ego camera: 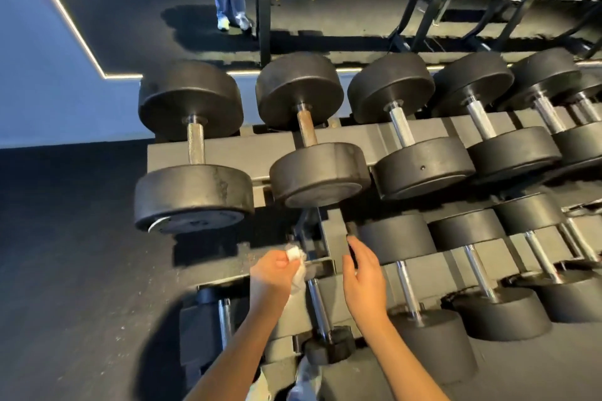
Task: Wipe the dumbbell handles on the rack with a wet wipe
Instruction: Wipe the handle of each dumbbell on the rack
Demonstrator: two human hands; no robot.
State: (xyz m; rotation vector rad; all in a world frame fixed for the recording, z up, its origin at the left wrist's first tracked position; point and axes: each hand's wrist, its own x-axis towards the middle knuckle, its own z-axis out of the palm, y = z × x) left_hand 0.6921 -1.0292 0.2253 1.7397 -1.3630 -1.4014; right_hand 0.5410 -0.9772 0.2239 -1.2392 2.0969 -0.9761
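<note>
Filling most of the view is a black dumbbell rack (260,148) whose tiers step down toward the person. On the upper tier big round dumbbells lie in a row. The second one has a rusty brown handle (306,128), and its neighbours have steel handles. A mirror (146,10) behind the rack shows more racks and the legs of a person (229,0). Dark floor (65,238) lies to the left. A slanted rack post (337,238) stands between the two hands, below the large heads of the upper tier. The left hand (273,273) pinches a crumpled white wet wipe (295,265) between thumb and fingers. The wipe hangs just beside the top end of a small dumbbell's chrome handle (319,306); whether they touch cannot be told. The right hand (365,273) is on the other side of the post, its fingers straight and loose, holding nothing.
</note>
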